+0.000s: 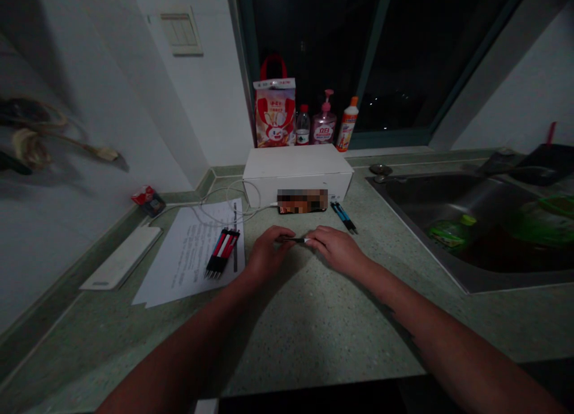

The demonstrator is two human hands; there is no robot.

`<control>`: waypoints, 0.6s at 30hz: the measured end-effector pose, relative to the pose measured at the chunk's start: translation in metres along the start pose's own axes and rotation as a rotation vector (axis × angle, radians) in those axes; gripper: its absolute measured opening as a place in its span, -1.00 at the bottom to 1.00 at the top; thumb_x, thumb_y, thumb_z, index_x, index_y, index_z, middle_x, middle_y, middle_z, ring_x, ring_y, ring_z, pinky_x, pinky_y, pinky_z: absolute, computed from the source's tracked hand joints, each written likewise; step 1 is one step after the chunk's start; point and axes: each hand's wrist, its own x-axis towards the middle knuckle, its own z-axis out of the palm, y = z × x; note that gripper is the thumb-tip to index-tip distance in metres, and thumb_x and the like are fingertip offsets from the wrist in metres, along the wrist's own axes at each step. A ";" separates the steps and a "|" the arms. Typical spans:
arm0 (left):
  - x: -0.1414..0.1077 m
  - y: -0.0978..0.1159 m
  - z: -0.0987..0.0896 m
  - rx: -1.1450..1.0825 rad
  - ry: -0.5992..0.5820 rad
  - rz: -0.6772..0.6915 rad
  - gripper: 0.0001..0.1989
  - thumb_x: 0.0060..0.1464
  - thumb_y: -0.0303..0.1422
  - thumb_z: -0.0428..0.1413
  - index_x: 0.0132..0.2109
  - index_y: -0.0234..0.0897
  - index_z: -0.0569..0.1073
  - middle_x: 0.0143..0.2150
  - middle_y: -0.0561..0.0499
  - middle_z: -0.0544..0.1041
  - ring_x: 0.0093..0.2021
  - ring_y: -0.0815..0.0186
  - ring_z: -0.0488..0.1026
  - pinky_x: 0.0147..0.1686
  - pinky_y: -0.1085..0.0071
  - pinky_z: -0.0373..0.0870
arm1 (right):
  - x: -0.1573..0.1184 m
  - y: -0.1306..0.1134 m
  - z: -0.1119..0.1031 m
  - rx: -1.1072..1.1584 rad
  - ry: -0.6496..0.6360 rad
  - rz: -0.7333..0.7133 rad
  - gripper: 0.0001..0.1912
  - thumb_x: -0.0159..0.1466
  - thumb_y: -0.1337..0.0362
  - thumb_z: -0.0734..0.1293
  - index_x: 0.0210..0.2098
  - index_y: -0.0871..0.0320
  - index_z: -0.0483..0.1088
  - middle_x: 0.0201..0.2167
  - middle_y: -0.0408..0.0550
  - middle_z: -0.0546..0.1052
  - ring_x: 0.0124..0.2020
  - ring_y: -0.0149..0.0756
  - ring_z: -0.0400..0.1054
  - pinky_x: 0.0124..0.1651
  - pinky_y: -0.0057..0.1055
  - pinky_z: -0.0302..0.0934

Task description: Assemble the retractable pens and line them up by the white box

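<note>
Both hands meet over the counter around a slim pen [296, 240] with a dark part and a white part. My left hand [270, 251] is closed on the dark end at the left, and my right hand [334, 247] pinches the white end at the right. Just beyond them a phone [302, 201] leans against a white box [298, 163]. Two blue-and-black pens [344, 217] lie to the right of the phone. On printed sheets [179, 253] at the left rests a row of several pens [223, 253] in red, white, blue and black.
A white cable [210, 193] loops from the phone towards a white power strip [121, 261]. At the right is a steel sink [417, 223] holding a green bottle [452, 232]. Behind the box stand a red bag [275, 112], a pump bottle [323, 124] and other bottles.
</note>
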 end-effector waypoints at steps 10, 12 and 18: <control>0.000 0.002 0.001 -0.018 -0.033 -0.062 -0.88 0.18 -0.31 0.18 -0.16 -0.21 0.56 -0.28 0.00 0.66 -0.26 0.23 0.61 -0.15 0.26 0.55 | 0.000 -0.001 0.000 -0.013 0.010 -0.013 -0.77 0.49 0.22 0.26 -0.09 0.09 0.57 -0.23 0.00 0.59 -0.14 -0.19 0.48 -0.11 -0.31 0.26; 0.000 0.003 0.000 -0.005 -0.046 -0.063 -0.92 0.15 -0.35 0.19 -0.22 -0.22 0.57 -0.28 -0.01 0.66 -0.23 0.21 0.61 -0.12 0.24 0.55 | 0.000 -0.001 0.000 -0.017 0.015 -0.011 -0.76 0.49 0.21 0.26 -0.09 0.09 0.57 -0.23 0.00 0.59 -0.14 -0.19 0.48 -0.10 -0.31 0.26; 0.000 0.001 0.000 -0.020 -0.044 -0.110 -0.88 0.18 -0.31 0.18 -0.19 -0.23 0.58 -0.30 -0.01 0.66 -0.26 0.19 0.61 -0.15 0.24 0.53 | 0.001 -0.001 -0.001 -0.024 -0.001 0.000 -0.74 0.50 0.19 0.25 -0.10 0.12 0.57 -0.23 0.01 0.59 -0.13 -0.17 0.48 -0.10 -0.31 0.27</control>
